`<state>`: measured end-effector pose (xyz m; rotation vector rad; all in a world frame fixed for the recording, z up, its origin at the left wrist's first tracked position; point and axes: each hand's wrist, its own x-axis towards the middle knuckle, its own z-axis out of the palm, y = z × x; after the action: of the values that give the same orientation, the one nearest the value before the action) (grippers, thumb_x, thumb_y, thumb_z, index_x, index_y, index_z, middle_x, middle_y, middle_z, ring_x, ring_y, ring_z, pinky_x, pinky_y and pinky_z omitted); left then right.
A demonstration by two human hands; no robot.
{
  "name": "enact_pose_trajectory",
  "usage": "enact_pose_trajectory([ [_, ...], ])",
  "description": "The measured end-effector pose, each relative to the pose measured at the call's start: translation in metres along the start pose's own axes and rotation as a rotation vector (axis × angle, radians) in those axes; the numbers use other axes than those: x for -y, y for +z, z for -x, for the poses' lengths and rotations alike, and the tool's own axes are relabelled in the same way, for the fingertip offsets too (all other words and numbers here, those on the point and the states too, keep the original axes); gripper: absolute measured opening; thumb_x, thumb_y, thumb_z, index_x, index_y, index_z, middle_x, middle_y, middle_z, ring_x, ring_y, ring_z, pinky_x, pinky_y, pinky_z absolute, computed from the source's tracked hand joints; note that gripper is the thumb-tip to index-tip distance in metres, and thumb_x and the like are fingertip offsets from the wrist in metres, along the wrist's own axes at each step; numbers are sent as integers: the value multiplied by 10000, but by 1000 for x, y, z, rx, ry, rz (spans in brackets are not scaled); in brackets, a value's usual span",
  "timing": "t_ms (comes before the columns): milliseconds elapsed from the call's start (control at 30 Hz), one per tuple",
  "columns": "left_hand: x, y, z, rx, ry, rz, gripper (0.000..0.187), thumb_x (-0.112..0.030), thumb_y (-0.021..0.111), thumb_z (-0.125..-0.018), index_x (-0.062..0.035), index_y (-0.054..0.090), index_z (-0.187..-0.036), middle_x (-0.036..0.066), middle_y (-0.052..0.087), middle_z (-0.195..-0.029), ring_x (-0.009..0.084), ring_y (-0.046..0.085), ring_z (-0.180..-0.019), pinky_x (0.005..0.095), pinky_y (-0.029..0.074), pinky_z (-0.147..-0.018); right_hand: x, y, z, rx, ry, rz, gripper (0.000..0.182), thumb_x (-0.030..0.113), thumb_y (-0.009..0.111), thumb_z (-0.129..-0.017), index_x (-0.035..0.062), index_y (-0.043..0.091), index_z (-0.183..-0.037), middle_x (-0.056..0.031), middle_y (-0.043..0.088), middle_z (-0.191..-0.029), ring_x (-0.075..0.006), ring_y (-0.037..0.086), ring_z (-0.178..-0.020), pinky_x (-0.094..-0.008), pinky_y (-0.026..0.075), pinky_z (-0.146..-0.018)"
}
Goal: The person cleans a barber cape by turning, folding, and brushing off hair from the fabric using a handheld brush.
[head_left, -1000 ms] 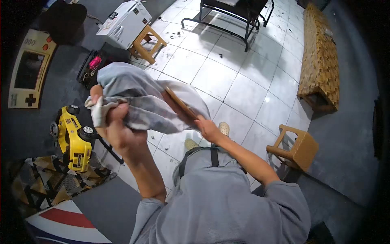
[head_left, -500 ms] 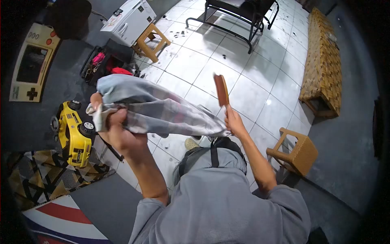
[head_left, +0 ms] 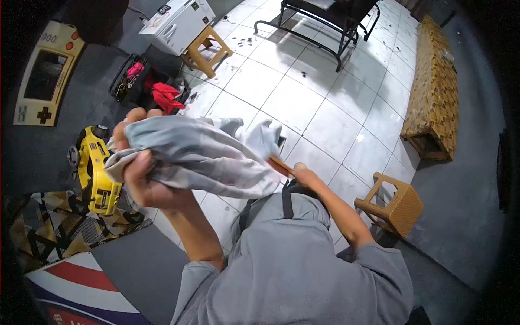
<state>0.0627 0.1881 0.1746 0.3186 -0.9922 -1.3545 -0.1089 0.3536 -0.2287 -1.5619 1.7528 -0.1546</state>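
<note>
A crumpled grey-and-white cloth [head_left: 206,154] with faint pink patches stretches across in front of me. My left hand [head_left: 146,179] is closed on its bunched left end, fingers behind and thumb in front. My right hand [head_left: 307,176] grips the handle of a brown brush [head_left: 280,166], its head pointing left. The brush head meets the cloth near its right end, where part of the fabric flares up behind it. How far the bristles touch the cloth is hidden.
A yellow toy car [head_left: 99,173] stands at left, near a patterned mat [head_left: 54,230]. A woven stool [head_left: 392,203] is at right, with a long woven bench [head_left: 433,89] beyond. Ahead are a black metal-framed seat [head_left: 325,24], a small stool [head_left: 208,51] and a white appliance [head_left: 179,27].
The brush has swung down and left from upright onto the cloth. My right hand moved slightly lower, and the cloth's far side now flaps up. My left hand still grips it.
</note>
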Motion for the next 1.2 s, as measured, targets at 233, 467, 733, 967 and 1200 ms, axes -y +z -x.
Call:
enact_pose_trajectory([
  [233, 3, -11, -8, 94, -21, -288, 289, -72, 619, -687, -121, 372, -828, 30, 403, -811, 99, 395, -693, 202, 374, -617, -41, -12, 32, -100, 376, -253, 410, 340, 350, -919, 16, 598, -882, -187, 623, -772, -304, 622, -721, -405, 477, -643],
  [467, 24, -13, 0, 405, -142, -261, 386, 28, 651, -673, -129, 318, -790, 31, 378, -763, 123, 403, -725, 251, 359, -650, 165, -191, 70, -345, -299, -1255, 463, 461, 332, -940, 29, 494, -891, -5, 443, -588, -84, 418, -552, -248, 364, -513],
  [733, 8, -10, -4, 466, -113, 115, 289, 63, 460, -598, -111, 313, -776, 10, 267, -743, 122, 262, -665, 258, 265, -601, 139, -113, 14, -352, -388, -492, 329, 282, 330, -947, 28, 503, -1063, -188, 571, -700, -366, 571, -675, -416, 463, -618],
  [967, -10, -25, -12, 236, -98, 284, 283, 55, 445, -602, -139, 329, -771, 7, 316, -756, 139, 361, -699, 289, 364, -648, -53, 20, 28, 56, 403, -13, 457, 361, 355, -907, 2, 636, -881, -237, 619, -863, -384, 600, -817, -488, 464, -728],
  [1200, 5, -26, -7, 479, -357, 153, 187, -104, 485, -754, -86, 300, -780, 83, 346, -705, 141, 390, -450, 240, 347, -355, 35, -111, 31, -474, 118, -545, 462, 365, 339, -941, -20, 533, -773, -143, 538, -608, -240, 553, -569, -347, 445, -542],
])
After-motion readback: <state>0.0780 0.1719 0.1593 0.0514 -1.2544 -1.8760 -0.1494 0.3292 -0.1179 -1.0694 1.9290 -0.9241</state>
